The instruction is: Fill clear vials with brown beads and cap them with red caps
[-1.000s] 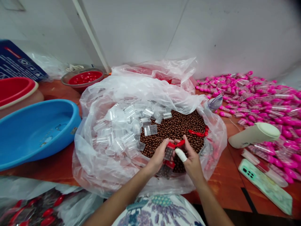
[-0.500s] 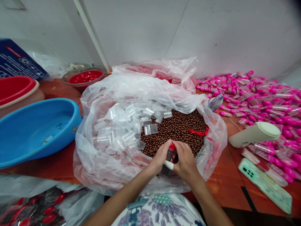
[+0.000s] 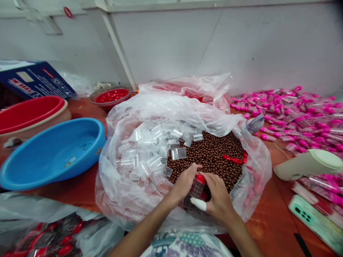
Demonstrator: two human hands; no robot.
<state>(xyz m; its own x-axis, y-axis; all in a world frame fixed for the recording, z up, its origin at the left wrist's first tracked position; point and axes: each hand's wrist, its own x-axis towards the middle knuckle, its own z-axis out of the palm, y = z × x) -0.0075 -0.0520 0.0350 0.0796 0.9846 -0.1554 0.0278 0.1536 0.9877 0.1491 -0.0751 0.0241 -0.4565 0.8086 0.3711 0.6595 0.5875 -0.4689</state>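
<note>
Tube: my left hand and right hand both clasp a small clear red-capped plastic tube over the brown beads.
Bag: clear plastic bag holds brown beads and empty clear tubes.
Around: blue plastic basin left; pink-capped tubes right.

Left hand and right hand gripping red-capped tube, over brown beads, clear bag
</note>
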